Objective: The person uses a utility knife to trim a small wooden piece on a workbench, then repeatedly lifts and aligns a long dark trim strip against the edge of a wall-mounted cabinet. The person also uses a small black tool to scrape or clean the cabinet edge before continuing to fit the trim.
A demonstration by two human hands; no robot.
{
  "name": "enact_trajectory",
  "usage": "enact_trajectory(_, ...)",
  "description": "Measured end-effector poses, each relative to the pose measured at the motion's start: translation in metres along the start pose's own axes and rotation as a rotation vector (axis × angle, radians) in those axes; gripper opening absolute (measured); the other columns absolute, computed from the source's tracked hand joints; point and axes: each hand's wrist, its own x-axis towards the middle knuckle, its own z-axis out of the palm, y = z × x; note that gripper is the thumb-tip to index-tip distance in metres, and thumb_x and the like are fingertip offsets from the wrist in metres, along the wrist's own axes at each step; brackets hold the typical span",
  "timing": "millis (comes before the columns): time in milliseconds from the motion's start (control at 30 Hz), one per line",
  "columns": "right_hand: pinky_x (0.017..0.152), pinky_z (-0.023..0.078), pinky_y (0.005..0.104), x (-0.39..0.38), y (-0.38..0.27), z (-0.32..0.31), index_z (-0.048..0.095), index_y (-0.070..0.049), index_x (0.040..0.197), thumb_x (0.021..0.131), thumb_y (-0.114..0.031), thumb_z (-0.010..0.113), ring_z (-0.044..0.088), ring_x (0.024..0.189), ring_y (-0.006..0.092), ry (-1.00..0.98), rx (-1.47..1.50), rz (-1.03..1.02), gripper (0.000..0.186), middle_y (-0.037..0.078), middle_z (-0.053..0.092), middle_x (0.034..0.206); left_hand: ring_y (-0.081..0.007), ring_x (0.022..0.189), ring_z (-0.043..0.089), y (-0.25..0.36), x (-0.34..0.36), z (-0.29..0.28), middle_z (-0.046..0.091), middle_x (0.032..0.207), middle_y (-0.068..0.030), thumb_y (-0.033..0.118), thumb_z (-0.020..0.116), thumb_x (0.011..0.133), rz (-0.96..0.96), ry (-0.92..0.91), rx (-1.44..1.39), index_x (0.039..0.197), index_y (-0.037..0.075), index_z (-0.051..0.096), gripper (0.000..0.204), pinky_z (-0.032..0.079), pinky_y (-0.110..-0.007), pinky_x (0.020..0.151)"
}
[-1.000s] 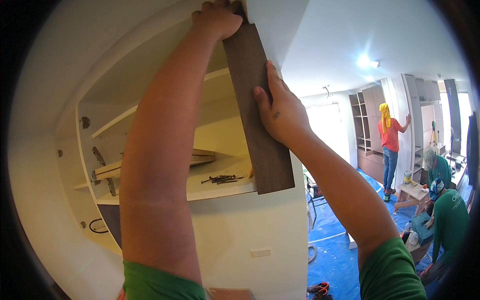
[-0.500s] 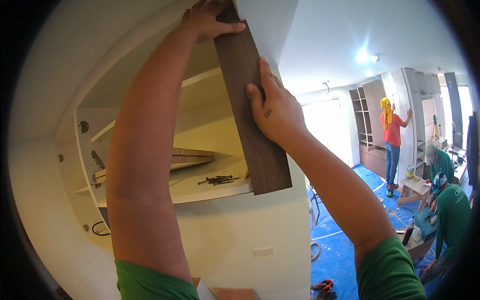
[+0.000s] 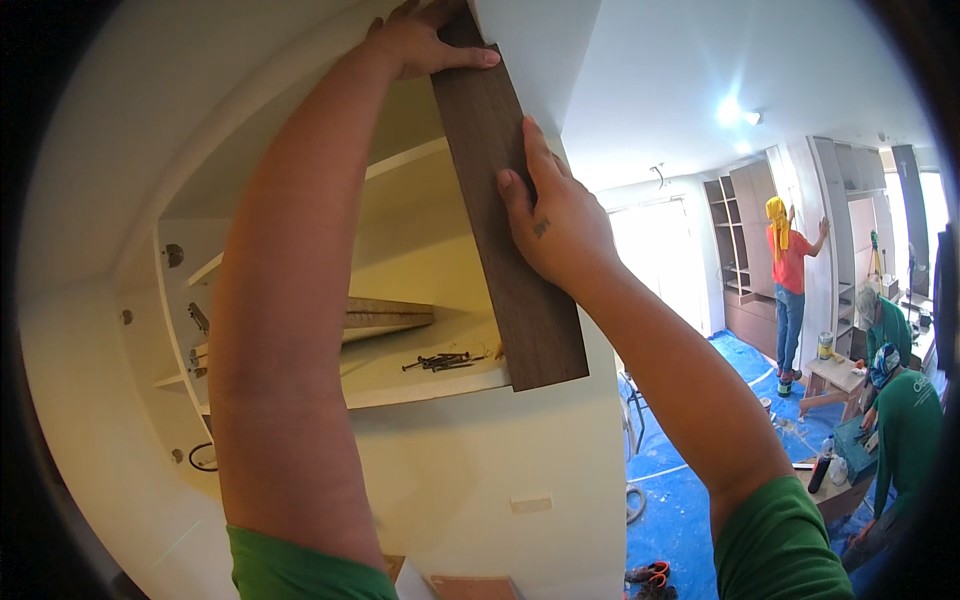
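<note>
A long dark brown wood-grain panel (image 3: 535,335) stands nearly upright, slightly tilted in the view, against the right front edge of an open white wall cabinet (image 3: 430,392). My left hand (image 3: 415,48) grips it near the top, thumb across its front face; the fingertips are partly cut off by the upper rim. Lower down, my right hand (image 3: 565,230) holds the panel's right side, with the thumb on the face and fingers along the edge. Several dark screws (image 3: 438,361) lie loose on the cabinet's bottom shelf. Behind them rests a wood strip (image 3: 395,312), partly hidden by my left forearm.
Hinges (image 3: 174,256) are fixed to the cabinet's left side. At right, blue sheeting (image 3: 675,525) covers the floor. A person in a red shirt (image 3: 789,262) stands at a tall panel; two people in green (image 3: 910,430) bend over a work surface. Orange-handled tools (image 3: 655,575) lie below.
The view has shifted very slightly. Both my hands keep the same hold on the panel, which sits as before against the cabinet edge.
</note>
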Motion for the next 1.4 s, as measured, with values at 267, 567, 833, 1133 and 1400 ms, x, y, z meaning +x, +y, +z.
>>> enact_trajectory(267, 0.101, 0.052, 0.0471, -0.002, -0.005, 0.001, 0.023, -0.008, 0.161, 0.107, -0.033, 0.046, 0.064, 0.119, 0.0404, -0.018, 0.02, 0.04, 0.063, 0.024, 0.056, 0.143, -0.0352, 0.157, 0.013, -0.031, 0.028, 0.03, 0.02, 0.17, -0.0083, 0.097, 0.063, 0.055, 0.076, 0.261, 0.028, 0.163, 0.026, 0.029, 0.133, 0.016, -0.053, 0.127)
enact_trajectory(567, 0.096, 0.054, 0.0506, -0.001, 0.0, 0.0, 0.023, -0.003, 0.159, 0.106, -0.032, 0.044, 0.065, 0.114, 0.0443, -0.02, 0.033, -0.005, 0.064, 0.025, 0.053, 0.146, -0.0343, 0.159, 0.002, -0.003, -0.003, 0.002, 0.004, 0.173, -0.0108, 0.097, 0.059, 0.063, -0.005, 0.008, 0.017, 0.166, 0.022, 0.003, 0.139, 0.007, -0.057, 0.128)
enact_trajectory(833, 0.096, 0.054, 0.0502, -0.002, -0.004, -0.001, 0.024, -0.004, 0.159, 0.106, -0.033, 0.045, 0.065, 0.114, 0.0435, -0.026, 0.035, 0.012, 0.064, 0.025, 0.054, 0.145, -0.0341, 0.159, 0.0, -0.012, -0.007, 0.007, 0.003, 0.173, -0.012, 0.1, 0.06, 0.054, 0.038, 0.024, -0.011, 0.166, 0.019, 0.002, 0.15, 0.006, -0.057, 0.128)
enact_trajectory(1133, 0.097, 0.054, 0.0496, -0.001, -0.003, 0.0, 0.021, -0.004, 0.16, 0.107, -0.033, 0.043, 0.065, 0.115, 0.0425, -0.041, 0.017, 0.017, 0.064, 0.025, 0.052, 0.146, -0.0323, 0.159, -0.002, -0.004, -0.008, 0.005, 0.001, 0.173, -0.0121, 0.098, 0.064, 0.054, -0.051, 0.008, -0.041, 0.166, 0.02, 0.003, 0.15, 0.005, -0.056, 0.128)
enact_trajectory(1400, 0.097, 0.054, 0.0496, -0.001, -0.001, 0.002, 0.021, -0.004, 0.16, 0.107, -0.034, 0.043, 0.066, 0.114, 0.0424, -0.031, 0.024, -0.001, 0.065, 0.025, 0.053, 0.145, -0.0327, 0.159, -0.002, -0.005, -0.002, 0.004, 0.001, 0.173, -0.0124, 0.099, 0.064, 0.053, -0.075, -0.015, 0.002, 0.166, 0.02, 0.003, 0.151, 0.005, -0.057, 0.128)
